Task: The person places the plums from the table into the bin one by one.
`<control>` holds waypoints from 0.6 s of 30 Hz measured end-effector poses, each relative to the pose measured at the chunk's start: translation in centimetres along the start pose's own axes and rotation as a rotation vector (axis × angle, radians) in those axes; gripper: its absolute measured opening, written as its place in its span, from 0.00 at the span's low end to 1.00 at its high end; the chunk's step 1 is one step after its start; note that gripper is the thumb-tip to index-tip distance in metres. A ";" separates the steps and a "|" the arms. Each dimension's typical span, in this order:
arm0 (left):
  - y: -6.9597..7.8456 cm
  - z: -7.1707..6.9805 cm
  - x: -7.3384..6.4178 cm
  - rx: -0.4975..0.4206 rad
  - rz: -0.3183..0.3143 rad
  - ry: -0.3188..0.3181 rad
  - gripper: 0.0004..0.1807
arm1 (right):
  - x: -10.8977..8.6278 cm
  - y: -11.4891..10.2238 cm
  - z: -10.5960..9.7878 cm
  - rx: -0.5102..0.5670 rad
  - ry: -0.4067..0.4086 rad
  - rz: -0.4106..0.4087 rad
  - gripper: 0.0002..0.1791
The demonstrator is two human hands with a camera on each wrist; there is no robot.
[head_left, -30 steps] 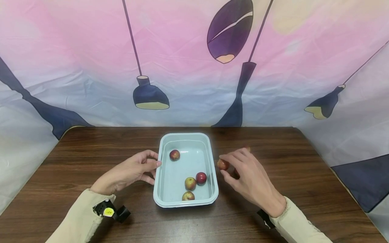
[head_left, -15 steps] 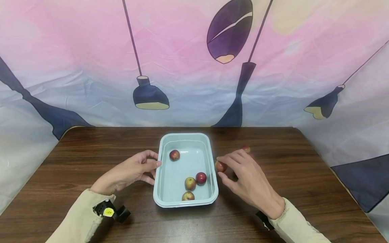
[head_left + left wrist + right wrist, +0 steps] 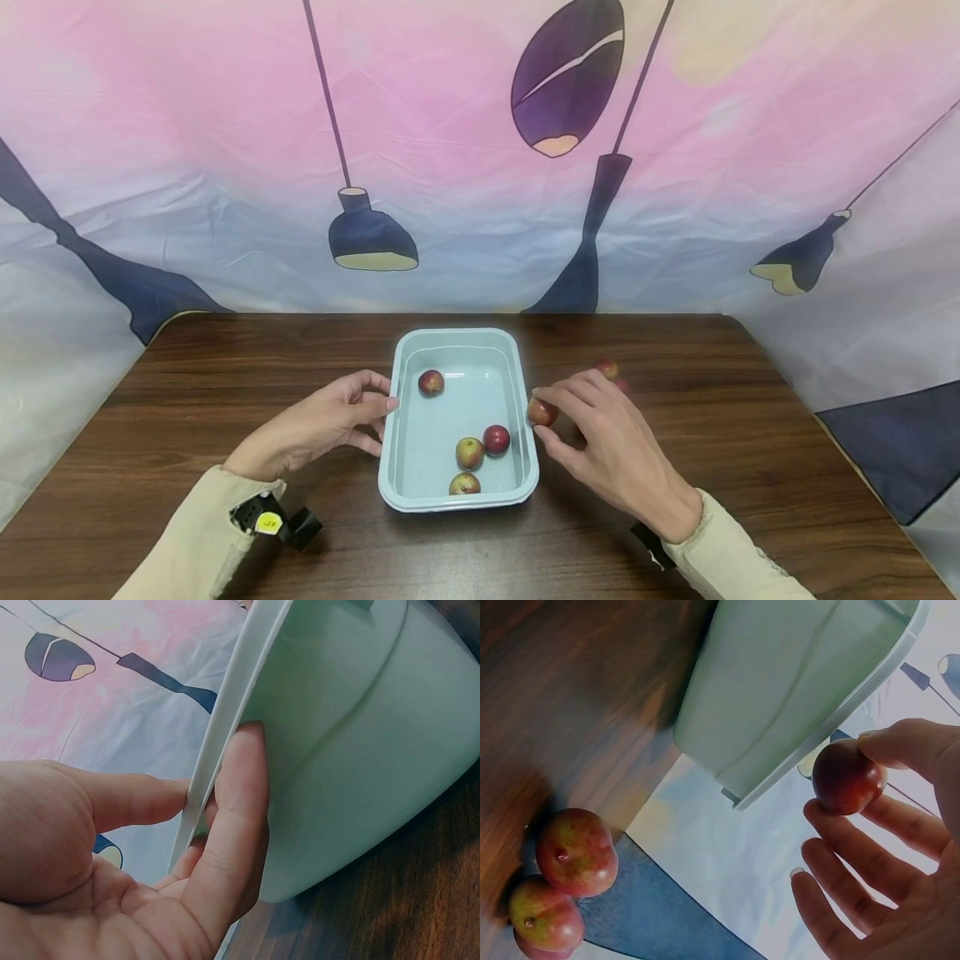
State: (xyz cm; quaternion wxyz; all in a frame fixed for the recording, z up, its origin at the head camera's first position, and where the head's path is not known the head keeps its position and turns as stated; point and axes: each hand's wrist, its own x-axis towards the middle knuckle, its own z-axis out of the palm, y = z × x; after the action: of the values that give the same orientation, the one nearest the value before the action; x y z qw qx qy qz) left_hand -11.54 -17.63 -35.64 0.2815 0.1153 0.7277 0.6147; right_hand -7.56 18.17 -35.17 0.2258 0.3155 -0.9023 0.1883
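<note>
My left hand [image 3: 318, 425] pinches the left rim of a pale blue-green plastic tub [image 3: 480, 338]; in the left wrist view the thumb lies on one side of the rim and the fingers [image 3: 236, 817] on the other. Just outside the tub's right rim, my right hand [image 3: 611, 442] holds a dark red plum [image 3: 847, 777] between thumb and fingertips. Inside the tub, one plum [image 3: 431, 382] sits at the back left. Towards the front are a red plum [image 3: 497, 440] and two yellow-green ones, the nearer plum [image 3: 465, 484] partly hidden by the front rim.
Behind the right hand, several more plums [image 3: 577, 851] rest close together on the dark wood table [image 3: 315, 350], partly hidden in the head view. A printed cloth [image 3: 465, 167] hangs along the table's back edge. A black wrist camera [image 3: 273, 518] is strapped at the left sleeve.
My right hand has moved slightly left with its plum, up to the tub's right rim. Plums behind that hand have come into view. The left hand and tub have stayed put.
</note>
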 end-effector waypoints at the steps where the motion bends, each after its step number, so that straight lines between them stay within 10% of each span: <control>1: 0.0 0.0 0.0 0.000 0.003 -0.002 0.28 | 0.0 -0.1 0.0 0.003 -0.001 0.002 0.19; 18: 0.0 0.0 0.0 -0.002 0.002 -0.010 0.29 | -0.2 -0.7 -0.2 0.030 -0.024 -0.015 0.18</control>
State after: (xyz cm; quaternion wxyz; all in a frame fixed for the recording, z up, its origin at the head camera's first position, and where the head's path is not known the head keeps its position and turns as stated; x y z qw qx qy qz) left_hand -11.55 -17.62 -35.60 0.2847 0.1189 0.7254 0.6153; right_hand -6.93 17.82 -34.94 0.2117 0.3278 -0.8996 0.1962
